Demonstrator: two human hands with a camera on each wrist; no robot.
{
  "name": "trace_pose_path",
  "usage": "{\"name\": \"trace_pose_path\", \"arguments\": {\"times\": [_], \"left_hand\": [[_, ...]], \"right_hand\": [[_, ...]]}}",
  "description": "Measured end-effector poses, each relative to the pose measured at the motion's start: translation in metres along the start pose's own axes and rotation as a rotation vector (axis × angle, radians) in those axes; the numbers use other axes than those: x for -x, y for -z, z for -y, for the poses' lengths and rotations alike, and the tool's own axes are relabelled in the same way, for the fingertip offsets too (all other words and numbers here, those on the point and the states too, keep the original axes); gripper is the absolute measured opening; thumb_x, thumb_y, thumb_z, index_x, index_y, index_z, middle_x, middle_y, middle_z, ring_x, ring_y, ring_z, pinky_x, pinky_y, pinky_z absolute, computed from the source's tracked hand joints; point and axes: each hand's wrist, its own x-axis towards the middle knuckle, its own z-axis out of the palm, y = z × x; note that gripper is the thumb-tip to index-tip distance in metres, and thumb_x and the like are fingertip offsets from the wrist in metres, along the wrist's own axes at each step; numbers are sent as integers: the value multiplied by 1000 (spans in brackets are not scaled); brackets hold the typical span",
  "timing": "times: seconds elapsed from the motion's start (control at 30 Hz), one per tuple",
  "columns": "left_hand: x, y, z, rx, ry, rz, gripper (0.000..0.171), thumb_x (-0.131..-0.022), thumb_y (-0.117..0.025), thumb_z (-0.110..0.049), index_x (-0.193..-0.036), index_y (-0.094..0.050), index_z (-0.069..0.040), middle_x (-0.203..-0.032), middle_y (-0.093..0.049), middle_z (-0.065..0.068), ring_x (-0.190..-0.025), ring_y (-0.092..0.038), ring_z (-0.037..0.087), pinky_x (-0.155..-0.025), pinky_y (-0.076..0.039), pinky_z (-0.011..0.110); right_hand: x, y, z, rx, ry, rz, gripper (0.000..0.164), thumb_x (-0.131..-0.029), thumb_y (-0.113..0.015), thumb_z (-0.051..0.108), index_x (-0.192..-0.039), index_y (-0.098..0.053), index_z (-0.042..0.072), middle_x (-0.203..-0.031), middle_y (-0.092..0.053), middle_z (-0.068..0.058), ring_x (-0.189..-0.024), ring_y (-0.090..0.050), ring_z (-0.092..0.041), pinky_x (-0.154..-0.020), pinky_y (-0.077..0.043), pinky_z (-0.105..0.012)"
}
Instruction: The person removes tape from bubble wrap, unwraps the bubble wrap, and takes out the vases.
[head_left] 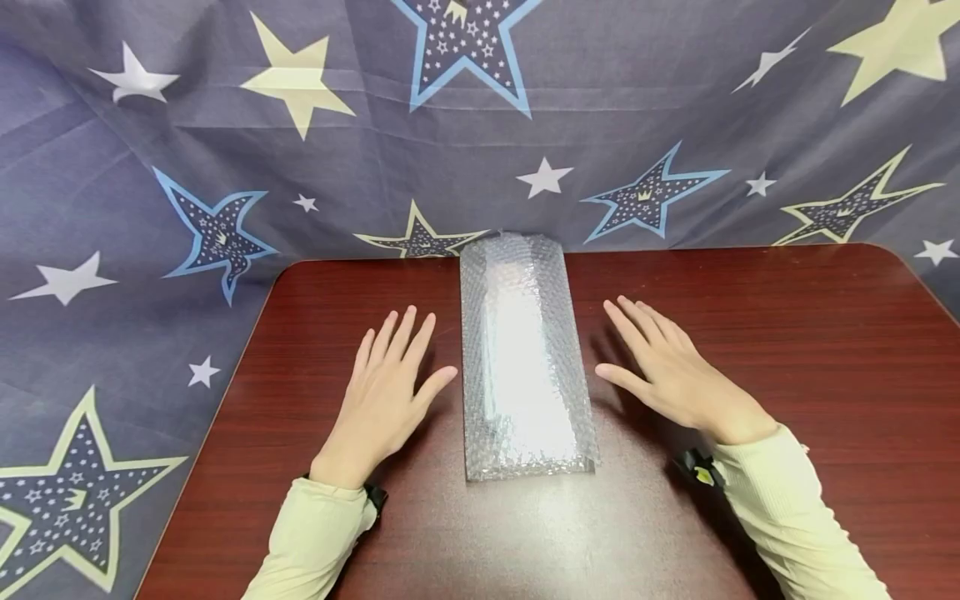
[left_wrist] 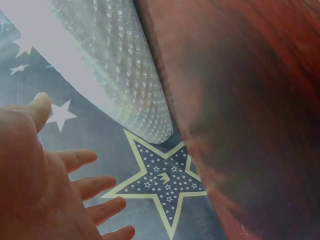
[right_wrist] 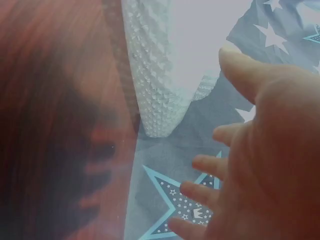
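Note:
A long package in clear bubble wrap (head_left: pixel 525 358) lies lengthwise on the reddish-brown table, its far end at the back edge. What is inside the wrap is hidden by glare. My left hand (head_left: pixel 382 396) is held to the left of it, palm down, fingers spread and straight, apart from the wrap. On the other side my right hand (head_left: pixel 675 375) hovers over the table with straight fingers, casting a shadow and touching nothing. Both wrist views show the bubble wrap (left_wrist: pixel 125 65) beyond the thumbs, with no finger on it.
The glossy table (head_left: pixel 787 333) has rounded back corners. Behind it and along the left hangs a grey-blue cloth (head_left: pixel 465 167) printed with stars. Each sleeve end has a dark wrist strap (head_left: pixel 701 468).

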Motion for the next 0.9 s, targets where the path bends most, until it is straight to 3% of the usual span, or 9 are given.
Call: {"name": "trace_pose_path", "arguments": {"times": [0.23, 0.47, 0.7, 0.9], "left_hand": [[2, 4, -4, 12, -41, -59, 73, -100, -44, -59, -157, -31, -15, -161, -28, 14, -150, -20, 34, -122, -11, 52], [3, 7, -12, 33, -105, -105, 71, -99, -50, -56, -154, -36, -14, -157, -37, 14, -147, -28, 34, -121, -18, 50], [6, 12, -21, 109, -183, -117, 65, -99, -55, -49, -151, -41, -14, -154, -41, 10, -145, -33, 30, -120, -23, 48], [7, 12, -26, 116, -253, -120, 63, -98, -56, -50, -148, -46, -13, -152, -44, 9, -142, -37, 28, -118, -28, 47]], "right_hand": [[-8, 2, 5, -6, 74, -32, 72, -102, -53, 38, -159, -19, 10, -160, -25, -19, -147, -23, -40, -117, -19, -59], [-14, 3, 10, -42, 57, -37, 69, -103, -50, 40, -159, -20, 13, -160, -28, -13, -147, -25, -31, -117, -22, -56], [-24, 4, 17, -112, 36, -28, 66, -103, -48, 46, -157, -28, 14, -158, -33, -9, -145, -29, -25, -119, -24, -50], [-33, 0, 22, -130, 83, -46, 61, -104, -48, 43, -153, -36, 8, -154, -40, -10, -141, -35, -27, -116, -29, -47]]}}
